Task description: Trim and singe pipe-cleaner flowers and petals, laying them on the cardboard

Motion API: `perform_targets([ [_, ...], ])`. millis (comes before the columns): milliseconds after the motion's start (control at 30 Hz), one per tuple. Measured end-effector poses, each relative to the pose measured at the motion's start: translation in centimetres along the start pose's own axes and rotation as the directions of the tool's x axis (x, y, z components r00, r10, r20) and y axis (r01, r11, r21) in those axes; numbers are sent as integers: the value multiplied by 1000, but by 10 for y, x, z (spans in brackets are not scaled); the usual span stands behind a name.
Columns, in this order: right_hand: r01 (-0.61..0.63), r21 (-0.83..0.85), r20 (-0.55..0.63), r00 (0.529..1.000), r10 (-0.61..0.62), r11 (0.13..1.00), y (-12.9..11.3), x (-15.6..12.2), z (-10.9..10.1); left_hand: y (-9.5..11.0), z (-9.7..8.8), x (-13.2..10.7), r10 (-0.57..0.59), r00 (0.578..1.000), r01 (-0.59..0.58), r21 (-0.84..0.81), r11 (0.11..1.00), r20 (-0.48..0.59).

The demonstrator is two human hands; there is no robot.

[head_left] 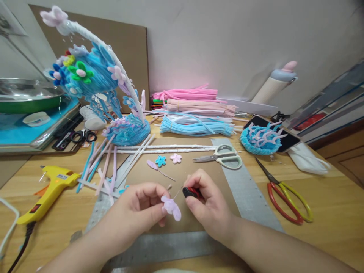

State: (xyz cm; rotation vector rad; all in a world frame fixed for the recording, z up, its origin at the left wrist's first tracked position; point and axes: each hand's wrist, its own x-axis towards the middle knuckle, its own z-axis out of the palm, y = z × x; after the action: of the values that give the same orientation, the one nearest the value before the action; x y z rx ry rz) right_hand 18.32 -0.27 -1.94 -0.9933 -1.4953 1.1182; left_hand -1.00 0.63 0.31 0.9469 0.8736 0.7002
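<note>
My left hand (146, 203) pinches a lilac pipe-cleaner flower (172, 207) between thumb and fingers, low over the brown board. A thin wire stem runs from it up toward my right hand (209, 204). That hand is closed round a small black-and-red tool (191, 192); most of it is hidden in the palm, so I cannot tell its kind. Just beyond the hands lie a blue flower (160, 160), a pink flower (176, 158) and a lilac petal piece (152, 164) on a wire stem. Grey-handled scissors (224, 155) lie behind my right hand.
A yellow glue gun (48, 191) lies left, beside loose pipe-cleaner pieces (99, 163). A tall blue flower lamp (125, 129) stands behind. Bundled pipe cleaners (196, 126) are stacked at the wall. Red-and-yellow scissors (284, 195) and a blue pipe-cleaner piece (260, 146) sit right.
</note>
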Motion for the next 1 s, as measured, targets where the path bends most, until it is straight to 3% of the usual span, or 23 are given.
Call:
perform_targets([
  [667, 9, -7, 98, 995, -8, 1000, -3, -4, 2, 1, 5, -2, -28, 1000, 28, 0, 1000, 2],
  [867, -12, 20, 103, 995, 10, 1000, -3, -4, 3, 2, 5, -1, -36, 999, 36, 17, 999, 0],
  [1000, -57, 62, 43, 998, 55, 996, 0, -3, 2, 4, 1, -1, -7, 1000, 9, 74, 997, -20],
])
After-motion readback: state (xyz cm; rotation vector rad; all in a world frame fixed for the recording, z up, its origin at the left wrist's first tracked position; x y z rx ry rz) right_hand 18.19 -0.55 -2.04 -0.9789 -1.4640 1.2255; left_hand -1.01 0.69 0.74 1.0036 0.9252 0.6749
